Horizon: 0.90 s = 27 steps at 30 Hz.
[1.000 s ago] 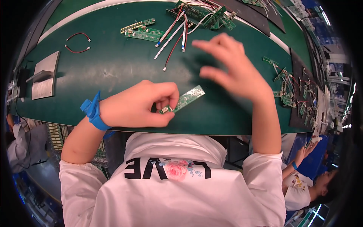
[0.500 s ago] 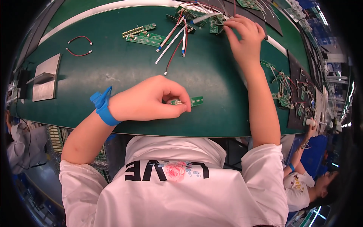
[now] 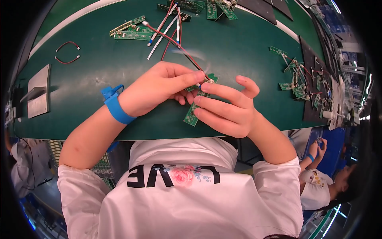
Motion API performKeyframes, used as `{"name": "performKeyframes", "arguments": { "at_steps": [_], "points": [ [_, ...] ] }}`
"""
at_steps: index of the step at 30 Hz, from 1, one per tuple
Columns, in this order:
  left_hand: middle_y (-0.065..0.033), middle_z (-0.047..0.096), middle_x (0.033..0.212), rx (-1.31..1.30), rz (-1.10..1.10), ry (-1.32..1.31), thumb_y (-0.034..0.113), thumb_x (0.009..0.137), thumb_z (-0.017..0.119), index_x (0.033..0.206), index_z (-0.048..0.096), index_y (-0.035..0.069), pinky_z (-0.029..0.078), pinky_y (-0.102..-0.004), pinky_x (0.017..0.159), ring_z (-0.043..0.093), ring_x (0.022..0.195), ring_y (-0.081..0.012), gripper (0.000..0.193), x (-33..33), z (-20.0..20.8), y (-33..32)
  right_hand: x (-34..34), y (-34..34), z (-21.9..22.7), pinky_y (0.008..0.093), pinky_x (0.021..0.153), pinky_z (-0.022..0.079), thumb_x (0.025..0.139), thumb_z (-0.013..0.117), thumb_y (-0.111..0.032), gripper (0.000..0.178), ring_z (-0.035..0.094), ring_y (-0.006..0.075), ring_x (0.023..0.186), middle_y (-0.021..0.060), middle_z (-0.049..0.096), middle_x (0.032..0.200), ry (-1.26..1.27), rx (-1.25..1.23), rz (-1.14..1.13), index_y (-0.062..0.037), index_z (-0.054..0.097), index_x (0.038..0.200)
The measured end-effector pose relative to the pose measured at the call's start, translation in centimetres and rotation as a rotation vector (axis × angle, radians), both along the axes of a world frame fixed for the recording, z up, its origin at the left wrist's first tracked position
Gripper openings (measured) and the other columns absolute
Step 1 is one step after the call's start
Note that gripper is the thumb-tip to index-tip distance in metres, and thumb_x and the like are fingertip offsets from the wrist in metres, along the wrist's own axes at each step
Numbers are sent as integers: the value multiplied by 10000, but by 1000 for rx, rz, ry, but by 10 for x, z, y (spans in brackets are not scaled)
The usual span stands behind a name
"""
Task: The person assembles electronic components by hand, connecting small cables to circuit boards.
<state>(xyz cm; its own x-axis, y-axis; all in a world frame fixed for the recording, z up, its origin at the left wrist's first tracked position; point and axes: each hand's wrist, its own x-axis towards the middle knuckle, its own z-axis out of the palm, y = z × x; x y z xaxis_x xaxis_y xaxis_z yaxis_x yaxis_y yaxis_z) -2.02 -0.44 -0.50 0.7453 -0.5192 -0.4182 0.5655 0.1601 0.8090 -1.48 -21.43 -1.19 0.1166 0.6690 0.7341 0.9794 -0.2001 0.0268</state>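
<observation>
Between my two hands a narrow green circuit board (image 3: 192, 115) is held above the table, tilted. My left hand (image 3: 163, 84), with a blue wrist strap (image 3: 118, 109), pinches its upper part between thumb and fingers. The fingers of my right hand (image 3: 232, 107) press on the board from the right, its index raised at the connector end. From that end a red and black cable (image 3: 181, 47) runs up and left to a loose white plug (image 3: 145, 23). Whether the cable is fully seated is hidden by my fingertips.
Green boards (image 3: 133, 35) and several white and red cables (image 3: 162, 38) lie at the far middle. Two short cables (image 3: 67, 60) and a metal plate with an upright fin (image 3: 39, 93) are left. A pile of wired boards (image 3: 296, 79) is right. Another person (image 3: 316, 185) sits at right.
My right hand has come back from the far boards to meet my left hand. A red and black cable now extends from the board, which has been turned steeper.
</observation>
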Motion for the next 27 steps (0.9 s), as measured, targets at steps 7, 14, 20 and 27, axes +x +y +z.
{"name": "performKeyframes", "arguments": {
  "at_steps": [7,14,20,27],
  "points": [
    [-52,653,790,255,155,-399,173,844,661,998,663,-42,484,-212,616,588,663,-81,265,-7,-3,1,-2,-5,-2,443,999,271,671,668,-111,126,609,159,906,-28,621,898,-8,-69,-88,-136,624,786],
    [-55,652,706,250,101,-367,197,831,676,918,679,-53,479,-204,564,596,624,-73,265,-3,-7,2,-4,6,4,469,1019,268,683,643,-131,83,588,131,946,-47,581,849,69,-212,-54,-154,597,748],
    [-85,665,837,303,177,-312,189,909,579,987,656,-72,495,-216,633,607,686,-98,283,-3,-6,8,-7,3,5,525,1046,221,663,637,-155,90,574,139,988,-61,551,812,28,-294,-123,-174,567,715],
    [-118,661,886,158,301,-304,237,918,564,1005,648,-75,498,-239,677,612,709,-126,334,-4,3,15,-2,-27,16,537,1039,201,674,678,-188,163,564,169,1023,-63,613,965,103,-483,-235,-190,635,832]
  ]
}}
